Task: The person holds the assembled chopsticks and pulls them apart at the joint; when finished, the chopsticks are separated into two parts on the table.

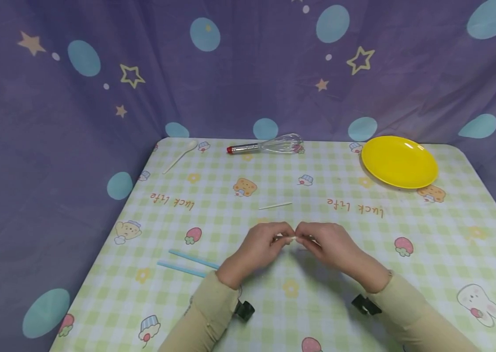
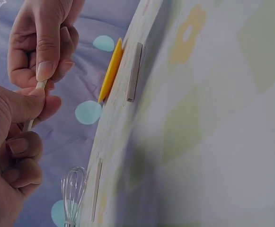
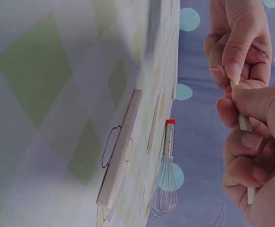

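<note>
Both hands meet above the middle of the table on a thin, pale stick (image 3: 244, 122). My left hand (image 1: 263, 243) pinches one part of it between thumb and fingers. Close beside it, the right hand (image 1: 330, 242) pinches the stick too, fingertips almost against the left ones. In the right wrist view the stick runs down through the right hand's curled fingers; a short length also shows below the left thumb in the left wrist view. Just beyond the hands, another pale stick (image 1: 275, 206) lies on the tablecloth. The wrist views show one more pale stick (image 3: 119, 149) on the cloth.
Two light-blue strips (image 1: 182, 270) lie beside the left wrist, partly hidden by the forearm. Toward the back are a white spoon (image 1: 192, 144), a whisk (image 1: 245, 148) with a red handle end, and a yellow plate (image 1: 399, 161). A purple curtain (image 1: 248, 73) hangs behind the table.
</note>
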Demonstrator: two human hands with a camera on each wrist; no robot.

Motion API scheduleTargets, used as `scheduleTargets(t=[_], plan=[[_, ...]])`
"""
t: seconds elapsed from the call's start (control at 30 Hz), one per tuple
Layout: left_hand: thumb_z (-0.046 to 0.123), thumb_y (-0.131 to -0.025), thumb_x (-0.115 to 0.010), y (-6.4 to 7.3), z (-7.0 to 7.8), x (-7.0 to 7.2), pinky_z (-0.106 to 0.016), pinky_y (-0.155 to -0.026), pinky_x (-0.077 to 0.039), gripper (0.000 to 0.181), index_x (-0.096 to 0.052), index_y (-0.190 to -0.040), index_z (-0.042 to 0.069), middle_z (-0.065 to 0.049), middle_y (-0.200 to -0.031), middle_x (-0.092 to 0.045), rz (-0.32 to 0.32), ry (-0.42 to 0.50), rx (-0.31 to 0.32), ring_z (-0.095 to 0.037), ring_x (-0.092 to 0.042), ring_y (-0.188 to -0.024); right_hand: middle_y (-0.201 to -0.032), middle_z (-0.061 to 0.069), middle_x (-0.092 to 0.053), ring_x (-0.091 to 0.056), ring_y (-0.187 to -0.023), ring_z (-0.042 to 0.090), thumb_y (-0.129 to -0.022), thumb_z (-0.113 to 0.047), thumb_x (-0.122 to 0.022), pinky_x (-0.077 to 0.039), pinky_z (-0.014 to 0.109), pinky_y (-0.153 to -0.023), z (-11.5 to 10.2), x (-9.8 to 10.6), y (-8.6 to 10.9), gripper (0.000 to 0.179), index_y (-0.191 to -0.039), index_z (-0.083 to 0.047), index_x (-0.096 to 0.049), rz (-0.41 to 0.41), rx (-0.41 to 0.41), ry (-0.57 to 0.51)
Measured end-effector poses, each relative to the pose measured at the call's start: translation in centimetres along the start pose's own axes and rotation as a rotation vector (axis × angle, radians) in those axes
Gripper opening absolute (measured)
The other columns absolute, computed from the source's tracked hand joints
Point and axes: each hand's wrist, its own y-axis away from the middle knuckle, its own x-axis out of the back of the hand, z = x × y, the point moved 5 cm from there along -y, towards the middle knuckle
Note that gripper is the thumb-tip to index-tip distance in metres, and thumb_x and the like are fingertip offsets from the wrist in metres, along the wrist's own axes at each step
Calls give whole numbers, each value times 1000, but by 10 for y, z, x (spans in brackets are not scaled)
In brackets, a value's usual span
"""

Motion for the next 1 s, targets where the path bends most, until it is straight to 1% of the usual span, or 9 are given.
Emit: scheduleTargets(t=[0.17, 0.33, 0.4, 0.53, 0.63, 0.83, 0.93, 1.0], plan=[[15, -94, -66, 1, 0, -1, -23, -72, -50, 8, -70, -97, 21, 8, -98, -71, -1, 19, -3, -3, -62, -81, -81, -15, -64, -52, -65, 0, -88, -11, -72, -46, 26, -61, 1, 0, 1, 13, -88, -22, -66, -3, 6, -3], [15, -94, -65, 1, -2, -1, -22, -63, -45, 7, -70, -97, 19, 8, -96, -70, -8, 38, -8, -3, -54, -67, -80, -16, -64, -52, -65, 0, -88, -12, -72, -46, 26, -60, 0, 1, 1, 12, -87, -22, -66, -2, 8, 7], [15, -94, -64, 2, -2, -1, -22, -62, -44, 6, -70, -97, 18, 7, -95, -70, -7, 35, -14, -4, -52, -65, -81, -16, -64, -53, -66, 0, -89, -13, -72, -46, 26, -60, 0, 1, 1, 11, -88, -22, -66, 1, 2, 9], [15, -94, -64, 2, -2, 1, -24, -65, -47, 6, -70, -98, 15, 6, -92, -70, 8, 2, -21, -3, -56, -70, -82, -15, -66, -57, -69, 0, -90, -16, -70, -48, 27, -61, 0, 2, 1, 9, -89, -23, -67, 15, -14, 21], [15, -94, -65, 2, -1, 2, -25, -68, -48, 6, -70, -98, 15, 7, -90, -69, 23, -23, -22, -3, -58, -73, -82, -15, -66, -57, -68, 0, -90, -16, -70, -47, 27, -60, -2, 2, 1, 9, -89, -24, -66, 32, -7, 43], [13, -94, -66, 2, -1, 2, -25, -68, -48, 5, -71, -95, 14, 7, -87, -69, 44, -14, -34, -3, -58, -72, -83, -15, -66, -56, -66, 0, -89, -14, -71, -46, 26, -58, -3, 1, 1, 13, -89, -25, -66, 60, 20, 69], [14, -94, -65, 2, -2, 2, -26, -72, -51, 6, -71, -96, 15, 7, -90, -70, 44, -12, -22, -2, -61, -75, -85, -15, -67, -58, -67, 1, -89, -13, -71, -47, 27, -58, -2, 2, 2, 11, -90, -24, -68, 57, 16, 69], [14, -93, -66, 3, -4, 3, -27, -74, -52, 6, -71, -97, 15, 7, -92, -70, 49, -10, 3, -3, -63, -78, -85, -15, -67, -58, -68, 1, -89, -13, -70, -48, 27, -59, -1, 4, 3, 11, -90, -23, -68, 53, 9, 69]])
